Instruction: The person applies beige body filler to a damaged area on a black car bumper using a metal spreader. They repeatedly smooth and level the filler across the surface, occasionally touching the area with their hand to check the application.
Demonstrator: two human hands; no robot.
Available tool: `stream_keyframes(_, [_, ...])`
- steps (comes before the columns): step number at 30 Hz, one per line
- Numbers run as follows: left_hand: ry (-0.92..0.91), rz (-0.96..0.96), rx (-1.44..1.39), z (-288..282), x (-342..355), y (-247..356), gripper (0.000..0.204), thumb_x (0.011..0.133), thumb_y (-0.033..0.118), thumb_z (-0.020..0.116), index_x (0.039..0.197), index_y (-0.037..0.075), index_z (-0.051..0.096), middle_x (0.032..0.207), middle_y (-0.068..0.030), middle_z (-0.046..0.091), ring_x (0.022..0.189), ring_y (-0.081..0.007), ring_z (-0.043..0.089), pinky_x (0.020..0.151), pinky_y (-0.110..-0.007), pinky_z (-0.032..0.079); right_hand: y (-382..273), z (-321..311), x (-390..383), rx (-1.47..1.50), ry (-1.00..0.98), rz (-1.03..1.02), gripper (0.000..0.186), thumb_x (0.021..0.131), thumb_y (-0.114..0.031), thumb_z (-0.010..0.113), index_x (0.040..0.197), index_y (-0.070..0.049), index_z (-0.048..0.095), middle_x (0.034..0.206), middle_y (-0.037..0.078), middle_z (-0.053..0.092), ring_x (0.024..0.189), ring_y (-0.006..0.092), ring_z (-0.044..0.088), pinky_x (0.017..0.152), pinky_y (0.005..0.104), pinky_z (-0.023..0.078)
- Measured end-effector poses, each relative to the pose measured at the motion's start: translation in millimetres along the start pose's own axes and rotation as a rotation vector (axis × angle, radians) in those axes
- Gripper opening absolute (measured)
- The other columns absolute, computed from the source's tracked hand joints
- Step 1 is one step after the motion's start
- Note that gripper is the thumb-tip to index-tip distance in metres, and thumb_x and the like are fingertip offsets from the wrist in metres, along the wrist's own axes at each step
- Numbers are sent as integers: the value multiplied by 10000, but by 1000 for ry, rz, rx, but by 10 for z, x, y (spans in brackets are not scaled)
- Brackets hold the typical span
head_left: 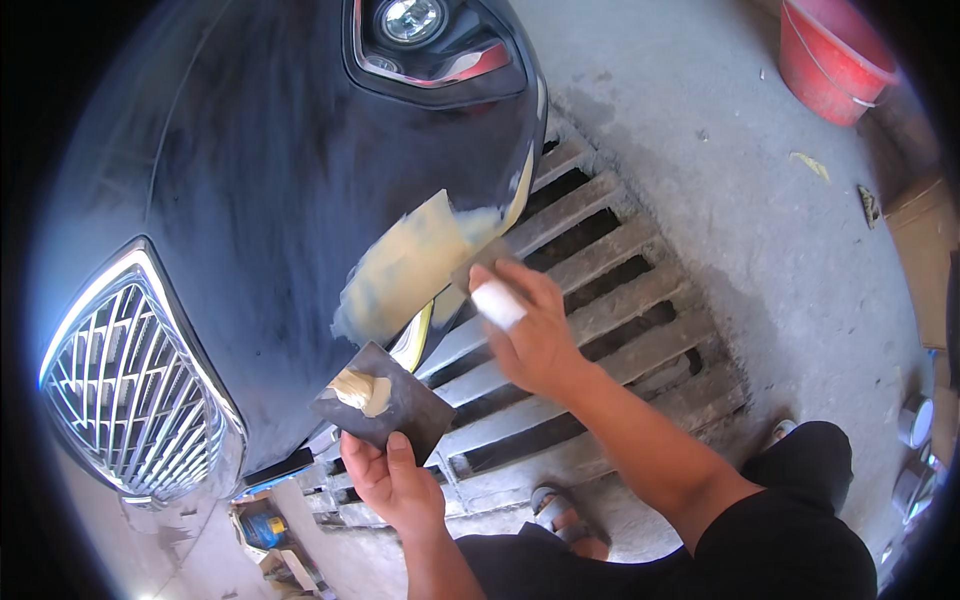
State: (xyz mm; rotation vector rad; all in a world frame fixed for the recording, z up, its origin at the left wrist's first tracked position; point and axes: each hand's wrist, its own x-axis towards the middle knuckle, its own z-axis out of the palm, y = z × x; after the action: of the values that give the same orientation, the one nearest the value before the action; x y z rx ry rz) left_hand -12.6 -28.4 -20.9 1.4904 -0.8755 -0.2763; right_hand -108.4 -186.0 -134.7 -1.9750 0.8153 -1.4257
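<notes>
A dark car's front end (260,170) fills the left and top. Near its lower corner is a beige patch of body filler (410,265) with smeared edges. My left hand (395,485) grips a dark square plate (418,412) by its near edge, thumb on top. On that plate lies a lump of creamy filler (358,390). With white wrapping around a finger, my right hand (535,330) is closed on a flat grey-brown spreader (478,262). The spreader is at the patch's right end; motion blur hides whether it touches the surface.
A slatted floor grate (625,245) with open slots runs under the car's corner and my feet. The chrome grille (140,385) is at left, the headlight (412,18) at top. A red bucket (830,70) stands far right, near cardboard (920,260) and cans (912,420).
</notes>
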Motion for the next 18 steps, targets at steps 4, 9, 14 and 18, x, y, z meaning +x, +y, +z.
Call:
stream_keyframes(4, [-16, -14, 17, -11, 5, -18, 524, 903, -84, 491, 1418, -41, 406, 1357, -153, 549, 1274, -227, 516, 1106, -371, 359, 187, -125, 340, -1, 72, -66, 342, 858, -63, 612, 1184, 35, 591, 1354, 155, 586, 1298, 384, 467, 1030, 527, 341])
stream_keyframes(9, [-38, -6, 33, -27, 5, -48, 518, 905, -82, 486, 1416, -41, 410, 1358, -153, 551, 1274, -229, 517, 1108, -376, 360, 357, -153, 587, -20, -45, -80, 362, 863, -42, 610, 1213, 34, 562, 1380, 159, 570, 1316, 382, 459, 1065, 497, 351])
stream_keyframes(14, [-29, -32, -11, 1, 2, -57, 508, 906, -91, 499, 1404, -55, 410, 1351, -152, 547, 1243, -216, 529, 1096, -358, 372, 286, -28, 507, 20, -28, -74, 318, 846, -47, 607, 1155, 28, 599, 1372, 139, 577, 1323, 373, 450, 1009, 529, 374])
stream_keyframes(18, [-37, -49, -47, 77, 23, -61, 506, 908, -91, 497, 1406, -54, 410, 1345, -153, 553, 1229, -213, 540, 1088, -354, 380, 221, -124, 331, 42, -98, -19, 401, 837, -34, 601, 1231, 35, 583, 1410, 125, 556, 1318, 370, 452, 1008, 523, 376])
